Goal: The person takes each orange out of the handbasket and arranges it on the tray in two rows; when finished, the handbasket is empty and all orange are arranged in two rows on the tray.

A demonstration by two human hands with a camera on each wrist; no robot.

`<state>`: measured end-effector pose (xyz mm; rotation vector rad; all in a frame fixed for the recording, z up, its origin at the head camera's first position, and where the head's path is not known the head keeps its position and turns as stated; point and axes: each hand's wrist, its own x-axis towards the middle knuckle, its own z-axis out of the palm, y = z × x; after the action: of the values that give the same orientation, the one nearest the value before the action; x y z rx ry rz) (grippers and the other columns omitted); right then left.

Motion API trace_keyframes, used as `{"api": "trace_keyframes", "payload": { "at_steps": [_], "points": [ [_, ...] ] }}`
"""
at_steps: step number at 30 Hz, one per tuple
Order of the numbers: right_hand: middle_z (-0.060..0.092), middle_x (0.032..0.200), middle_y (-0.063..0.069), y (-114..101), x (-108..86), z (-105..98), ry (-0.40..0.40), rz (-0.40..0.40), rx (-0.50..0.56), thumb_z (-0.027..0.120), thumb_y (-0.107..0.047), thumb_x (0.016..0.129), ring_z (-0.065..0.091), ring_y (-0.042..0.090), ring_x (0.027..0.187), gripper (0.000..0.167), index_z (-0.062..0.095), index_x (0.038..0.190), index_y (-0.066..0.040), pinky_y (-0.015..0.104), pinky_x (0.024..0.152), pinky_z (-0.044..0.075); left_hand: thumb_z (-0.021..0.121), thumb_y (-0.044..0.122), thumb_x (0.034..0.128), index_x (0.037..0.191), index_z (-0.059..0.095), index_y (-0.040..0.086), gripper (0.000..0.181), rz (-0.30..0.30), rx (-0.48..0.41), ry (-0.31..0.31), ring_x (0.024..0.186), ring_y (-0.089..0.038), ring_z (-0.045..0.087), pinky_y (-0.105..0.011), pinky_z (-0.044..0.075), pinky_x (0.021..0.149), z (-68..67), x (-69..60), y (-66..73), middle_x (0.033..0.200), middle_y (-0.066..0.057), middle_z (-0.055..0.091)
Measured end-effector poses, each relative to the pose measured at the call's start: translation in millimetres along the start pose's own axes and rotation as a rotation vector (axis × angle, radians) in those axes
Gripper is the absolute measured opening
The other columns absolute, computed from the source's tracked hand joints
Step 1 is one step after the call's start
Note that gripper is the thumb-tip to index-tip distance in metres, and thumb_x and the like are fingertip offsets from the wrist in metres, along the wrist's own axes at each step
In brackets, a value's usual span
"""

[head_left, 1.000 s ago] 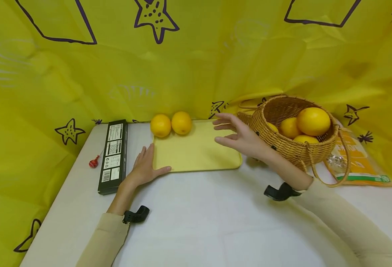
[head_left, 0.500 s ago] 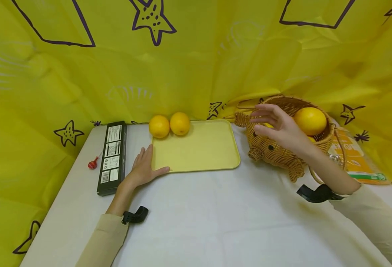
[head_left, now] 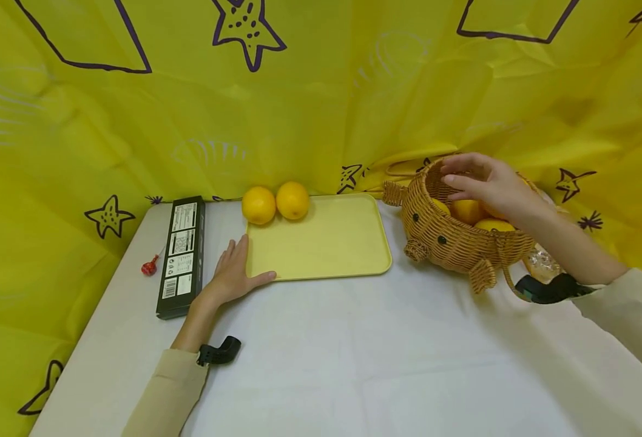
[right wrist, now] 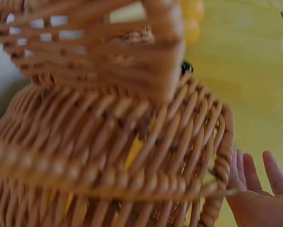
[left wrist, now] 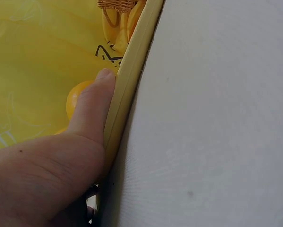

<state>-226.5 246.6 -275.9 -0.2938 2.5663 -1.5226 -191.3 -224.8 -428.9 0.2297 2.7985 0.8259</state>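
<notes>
Backdrop (head_left: 310, 115): yellow, behind the tray (head_left: 326, 243)
Left hand (head_left: 231, 278): fingers spread, touching the tray's near-left corner
Right hand (head_left: 498, 187): fingers and thumb apart, over the basket (head_left: 460, 244)
Basket: right of the tray, holding yellow fruit (head_left: 465, 212)
Two oranges (head_left: 292, 201): tray's far-left corner

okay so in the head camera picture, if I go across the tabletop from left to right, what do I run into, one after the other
Small red object, long black box, left hand, yellow tray, pig-faced wicker basket.
</notes>
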Motion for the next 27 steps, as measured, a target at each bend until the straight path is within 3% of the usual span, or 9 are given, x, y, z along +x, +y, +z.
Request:
{"api": "trace_keyframes", "payload": {
  "at_steps": [3, 6, 11, 13, 17, 22, 24, 27],
  "points": [
    [0.051, 0.127, -0.011, 4.7, 11.5, -14.7, -0.063, 0.052, -0.011, 0.055, -0.027, 0.099, 0.063, -0.002, 0.096, 0.045, 0.045, 0.139, -0.008, 0.023, 0.082, 0.058, 0.066, 0.057, 0.0835, 0.154, -0.005, -0.001, 0.116, -0.001, 0.004, -0.002, 0.15, -0.042, -0.008, -0.057, -0.002, 0.122, -0.1, 0.1, -0.2, 0.163, -0.022, -0.002],
    [0.045, 0.142, 0.004, 4.7, 28.1, -33.1, -0.217, 0.112, -0.131, 0.051, -0.031, 0.101, 0.058, -0.006, 0.102, 0.049, 0.041, 0.143, -0.007, 0.03, 0.087, 0.058, 0.066, 0.058, 0.0834, 0.155, -0.005, 0.0, 0.116, -0.004, 0.005, -0.003, 0.15, -0.042, -0.008, -0.057, -0.002, 0.122, 0.1, -0.2, -0.6, 0.163, -0.021, -0.002],
    [0.03, 0.155, 0.023, -0.2, 57.9, -61.0, -0.53, 0.158, -0.356, 0.045, -0.033, 0.103, 0.048, 0.024, 0.132, 0.058, 0.031, 0.15, -0.002, 0.038, 0.093, 0.056, 0.066, 0.057, 0.084, 0.155, -0.005, 0.0, 0.115, -0.005, 0.001, -0.004, 0.15, -0.042, -0.008, -0.058, -0.002, 0.122, 1.2, -1.1, -0.8, 0.163, -0.022, -0.002],
    [0.026, 0.156, 0.026, -0.7, 68.1, -68.9, -0.639, 0.186, -0.378, 0.044, -0.032, 0.104, 0.037, 0.039, 0.139, 0.059, 0.029, 0.151, -0.001, 0.04, 0.095, 0.055, 0.066, 0.057, 0.0841, 0.155, -0.005, 0.0, 0.115, -0.003, 0.001, -0.004, 0.15, -0.042, -0.008, -0.058, -0.002, 0.122, 1.8, -1.1, -0.6, 0.163, -0.022, -0.002],
    [0.017, 0.159, 0.028, 3.0, 84.1, -75.5, -0.796, 0.294, -0.369, 0.045, -0.034, 0.103, 0.027, 0.045, 0.143, 0.062, 0.025, 0.153, -0.002, 0.042, 0.098, 0.053, 0.065, 0.058, 0.0839, 0.155, -0.005, 0.0, 0.116, 0.0, 0.006, -0.003, 0.15, -0.042, -0.008, -0.058, -0.002, 0.121, 1.6, -0.5, -0.2, 0.163, -0.022, -0.002],
    [0.007, 0.162, 0.025, 14.8, 98.5, -71.1, -0.861, 0.393, -0.335, 0.044, -0.038, 0.103, 0.019, 0.043, 0.147, 0.067, 0.016, 0.156, -0.008, 0.037, 0.1, 0.052, 0.065, 0.059, 0.0837, 0.155, -0.005, 0.0, 0.116, -0.003, 0.014, -0.004, 0.15, -0.042, -0.008, -0.058, -0.002, 0.121, -0.8, 0.6, -0.8, 0.163, -0.022, -0.003],
    [0.003, 0.162, 0.023, 19.2, 102.5, -68.8, -0.854, 0.4, -0.354, 0.042, -0.04, 0.103, 0.017, 0.042, 0.148, 0.068, 0.013, 0.157, -0.009, 0.033, 0.095, 0.052, 0.065, 0.058, 0.0837, 0.155, -0.005, 0.0, 0.116, -0.001, 0.011, -0.004, 0.15, -0.042, -0.008, -0.058, -0.002, 0.121, -1.1, 0.8, -0.8, 0.163, -0.022, -0.003],
    [-0.004, 0.163, 0.021, 24.2, 106.9, -65.3, -0.851, 0.397, -0.38, 0.04, -0.042, 0.103, 0.006, 0.043, 0.149, 0.068, 0.011, 0.157, -0.012, 0.039, 0.1, 0.044, 0.066, 0.057, 0.084, 0.155, -0.005, 0.0, 0.115, 0.002, 0.004, -0.005, 0.15, -0.042, -0.008, -0.058, -0.002, 0.121, -0.7, 0.6, -0.3, 0.163, -0.022, -0.002]
  ]
}}
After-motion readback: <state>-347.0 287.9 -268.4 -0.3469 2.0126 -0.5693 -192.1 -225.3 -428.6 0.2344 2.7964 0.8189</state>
